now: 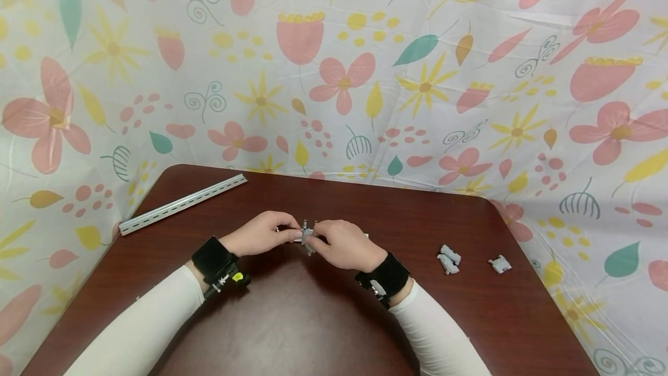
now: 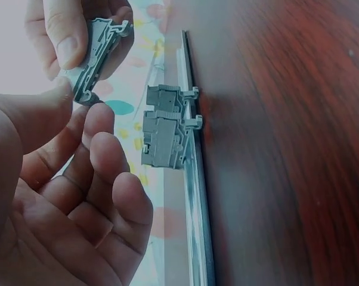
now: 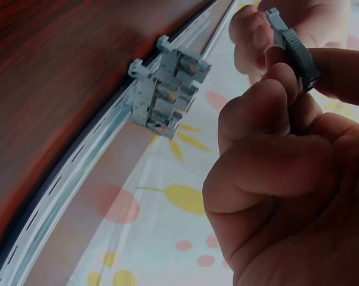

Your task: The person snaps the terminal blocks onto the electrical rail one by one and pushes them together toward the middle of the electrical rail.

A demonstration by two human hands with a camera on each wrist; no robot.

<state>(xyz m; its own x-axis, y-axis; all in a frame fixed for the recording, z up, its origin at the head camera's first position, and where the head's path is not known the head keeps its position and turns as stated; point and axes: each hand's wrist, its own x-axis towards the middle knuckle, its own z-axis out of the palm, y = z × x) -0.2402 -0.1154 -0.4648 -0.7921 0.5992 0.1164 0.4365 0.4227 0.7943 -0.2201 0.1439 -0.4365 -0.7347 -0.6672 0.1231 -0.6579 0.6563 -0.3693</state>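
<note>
A grey DIN-rail terminal block (image 2: 96, 59) is held between both hands near the middle of the table. My left hand (image 1: 263, 234) pinches one end of it with thumb and index finger, the other fingers loosely bent. From the other side, my right hand (image 1: 348, 243) grips the block between thumb and curled fingers. Close by, more grey terminal blocks (image 3: 167, 95) sit side by side on a slotted metal DIN rail (image 2: 194, 226). In the head view the hands hide most of that rail.
Another slotted metal rail (image 1: 182, 204) lies slanted at the table's back left. Two loose terminal blocks (image 1: 449, 259) lie together on the right, and a single block (image 1: 500, 264) is farther right. A flowered curtain (image 1: 334, 74) hangs behind the brown table (image 1: 292, 318).
</note>
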